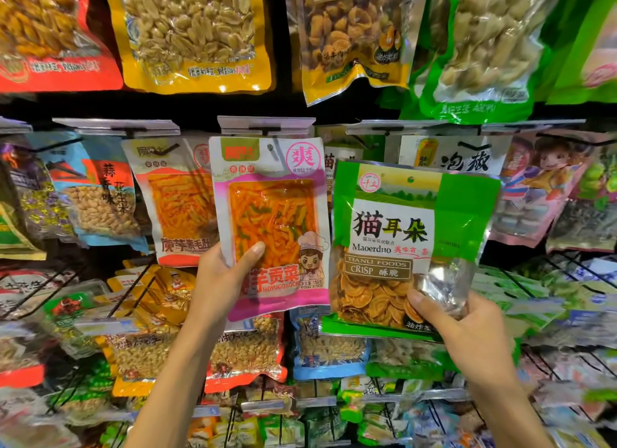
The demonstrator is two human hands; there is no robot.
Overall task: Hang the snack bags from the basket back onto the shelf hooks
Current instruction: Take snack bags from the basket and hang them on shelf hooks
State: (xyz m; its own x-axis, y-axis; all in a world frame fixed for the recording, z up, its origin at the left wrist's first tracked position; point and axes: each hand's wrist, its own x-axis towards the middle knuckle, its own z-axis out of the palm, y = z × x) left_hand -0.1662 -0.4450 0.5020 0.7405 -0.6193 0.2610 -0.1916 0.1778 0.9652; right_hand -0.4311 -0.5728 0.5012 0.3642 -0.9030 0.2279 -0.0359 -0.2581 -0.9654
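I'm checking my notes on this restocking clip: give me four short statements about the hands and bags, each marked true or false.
1. The left hand grips the pink-and-white plastic bag of orange strips. True.
2. The right hand is empty. False: it grips the green plastic bag of round brown crisps at a lower corner.
3. The green bag is to the right of the pink-and-white one. True.
4. Both bags are held upside down. False: their print reads upright.

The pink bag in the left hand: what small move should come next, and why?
Probably lift the pink bag so its hang hole meets the hook just above. The left hand holds it upright under that hook, while the right hand holds the green bag beside it.
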